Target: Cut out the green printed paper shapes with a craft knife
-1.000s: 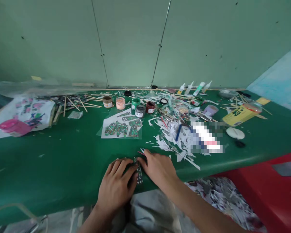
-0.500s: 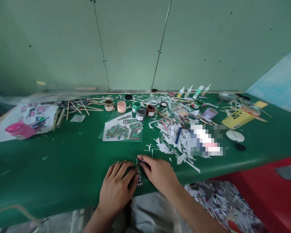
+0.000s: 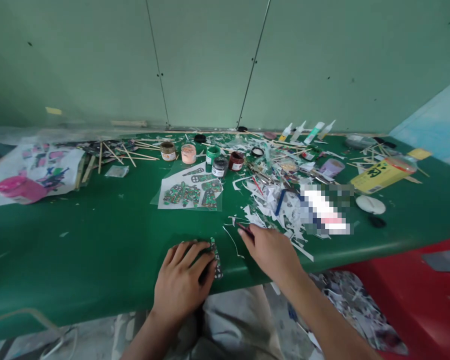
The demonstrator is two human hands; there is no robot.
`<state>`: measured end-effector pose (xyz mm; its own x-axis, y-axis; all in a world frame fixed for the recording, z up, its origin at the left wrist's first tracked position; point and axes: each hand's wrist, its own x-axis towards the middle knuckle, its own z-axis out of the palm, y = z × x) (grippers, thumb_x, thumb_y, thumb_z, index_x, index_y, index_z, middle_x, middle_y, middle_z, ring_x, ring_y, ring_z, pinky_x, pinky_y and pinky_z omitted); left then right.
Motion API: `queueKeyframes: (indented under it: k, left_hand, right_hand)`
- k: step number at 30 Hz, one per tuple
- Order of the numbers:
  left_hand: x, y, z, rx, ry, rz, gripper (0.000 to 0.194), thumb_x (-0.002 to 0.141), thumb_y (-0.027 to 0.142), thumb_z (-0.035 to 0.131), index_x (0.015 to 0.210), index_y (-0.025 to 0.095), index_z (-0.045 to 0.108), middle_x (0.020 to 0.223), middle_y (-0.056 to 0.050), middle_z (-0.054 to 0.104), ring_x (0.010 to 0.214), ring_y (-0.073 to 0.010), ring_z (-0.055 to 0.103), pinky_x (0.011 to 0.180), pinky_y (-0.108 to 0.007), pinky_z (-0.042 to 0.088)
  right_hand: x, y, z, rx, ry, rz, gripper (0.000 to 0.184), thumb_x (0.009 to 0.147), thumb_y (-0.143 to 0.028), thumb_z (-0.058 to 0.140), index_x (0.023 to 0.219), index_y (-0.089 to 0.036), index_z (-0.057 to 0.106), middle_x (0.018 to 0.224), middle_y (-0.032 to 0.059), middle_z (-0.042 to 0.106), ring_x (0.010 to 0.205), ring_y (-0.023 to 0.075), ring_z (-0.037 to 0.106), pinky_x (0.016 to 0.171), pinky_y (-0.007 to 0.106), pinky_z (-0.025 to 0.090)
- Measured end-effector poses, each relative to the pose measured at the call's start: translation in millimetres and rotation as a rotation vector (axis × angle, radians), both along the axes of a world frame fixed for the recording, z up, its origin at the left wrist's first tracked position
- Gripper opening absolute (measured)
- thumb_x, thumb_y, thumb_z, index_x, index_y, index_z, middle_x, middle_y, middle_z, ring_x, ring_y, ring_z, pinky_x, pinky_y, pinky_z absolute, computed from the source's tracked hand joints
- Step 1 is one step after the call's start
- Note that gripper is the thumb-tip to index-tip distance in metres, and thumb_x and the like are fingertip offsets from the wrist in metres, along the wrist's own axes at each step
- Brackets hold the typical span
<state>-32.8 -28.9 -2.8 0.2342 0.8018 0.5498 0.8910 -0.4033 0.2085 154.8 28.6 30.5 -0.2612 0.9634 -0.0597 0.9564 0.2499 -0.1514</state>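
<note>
My left hand lies on the green table near its front edge, fingers stretched out over a patterned green-and-black cut-out piece. Only the right edge of that piece shows past the fingertips. My right hand is closed round a slim dark-red tool, held like a pen; its kind is too small to tell. Its tip points left, beside thin white paper strips. Farther back lies a printed sheet of similar patterned shapes on clear film.
Open paint jars stand behind the sheet. Paper scraps heap up at the right, with glue bottles behind. A yellow container lies far right, a pink bottle far left. Wooden sticks lie at the back.
My right hand has moved right and a little away with the tool, off the patterned piece. A thin white strip now lies beside the piece. My left hand stays put.
</note>
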Motion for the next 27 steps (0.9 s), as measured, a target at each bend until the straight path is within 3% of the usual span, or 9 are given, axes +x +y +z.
queueKeyframes:
  k: [3, 5, 9, 14, 17, 21, 27]
  left_hand:
    - [-0.3, -1.0, -1.3, -0.001, 0.01, -0.006, 0.013, 0.088, 0.024, 0.056, 0.094, 0.027, 0.067, 0.104, 0.001, 0.071, 0.096, -0.0211, 0.06, 0.082, -0.038, 0.043]
    - [-0.1, -1.8, -1.4, -0.018, 0.009, 0.001, 0.014, 0.087, 0.023, 0.056, 0.095, 0.026, 0.066, 0.105, 0.0, 0.07, 0.097, -0.0219, 0.059, 0.082, -0.038, 0.043]
    - [2.2, -2.4, 2.7, -0.115, -0.004, 0.043, 0.011, 0.083, 0.02, 0.057, 0.089, 0.025, 0.065, 0.104, -0.002, 0.069, 0.095, -0.0236, 0.058, 0.078, -0.039, 0.043]
    - [3.8, -3.5, 7.4, -0.116, -0.005, 0.073, 0.01, 0.081, 0.018, 0.059, 0.084, 0.026, 0.065, 0.103, -0.001, 0.068, 0.092, -0.0227, 0.058, 0.076, -0.039, 0.043]
    - [2.6, -4.9, 6.9, -0.097, 0.005, 0.063, 0.012, 0.082, 0.019, 0.058, 0.087, 0.027, 0.066, 0.103, -0.001, 0.068, 0.093, -0.0219, 0.058, 0.077, -0.039, 0.043]
    - [1.6, -5.0, 7.5, -0.104, 0.025, 0.066, 0.013, 0.081, 0.018, 0.059, 0.088, 0.026, 0.065, 0.102, -0.001, 0.068, 0.092, -0.0223, 0.058, 0.076, -0.039, 0.044]
    - [1.9, -3.9, 14.8, -0.133, 0.043, 0.078, 0.014, 0.079, 0.016, 0.061, 0.087, 0.026, 0.065, 0.1, -0.002, 0.067, 0.089, -0.0226, 0.058, 0.072, -0.039, 0.045]
  right_hand:
    - [-6.9, 8.4, 7.4, 0.035, -0.033, -0.055, 0.023, 0.095, -0.032, 0.042, 0.094, -0.018, 0.061, 0.071, 0.0066, 0.07, 0.063, 0.02, 0.066, 0.048, 0.027, 0.027]
    - [-23.5, 10.4, 8.6, 0.045, 0.038, -0.011, 0.02, 0.095, -0.034, 0.046, 0.105, -0.021, 0.057, 0.078, 0.0041, 0.071, 0.066, 0.0189, 0.067, 0.049, 0.026, 0.029]
    - [-49.4, 13.9, 0.0, 0.063, -0.003, 0.051, 0.026, 0.095, -0.044, 0.045, 0.106, -0.022, 0.055, 0.086, 0.0043, 0.072, 0.07, 0.0189, 0.068, 0.049, 0.026, 0.032]
    - [-27.7, 25.4, -5.1, 0.132, -0.078, -0.019, 0.026, 0.1, -0.028, 0.033, 0.106, -0.019, 0.056, 0.091, 0.0096, 0.071, 0.073, 0.02, 0.069, 0.052, 0.026, 0.034]
    - [-20.7, 19.7, -0.7, 0.14, -0.028, 0.007, 0.026, 0.1, -0.036, 0.035, 0.105, -0.022, 0.056, 0.087, 0.0056, 0.072, 0.076, 0.0184, 0.069, 0.054, 0.025, 0.037]
    - [-36.3, 6.8, 0.3, 0.07, 0.038, 0.054, 0.031, 0.093, -0.05, 0.047, 0.108, -0.024, 0.055, 0.09, 0.0052, 0.073, 0.08, 0.0208, 0.07, 0.059, 0.027, 0.042]
    - [-50.8, 10.7, -3.0, 0.062, 0.016, 0.029, 0.025, 0.097, -0.033, 0.039, 0.112, -0.021, 0.056, 0.085, 0.0087, 0.073, 0.079, 0.0216, 0.07, 0.062, 0.029, 0.045]
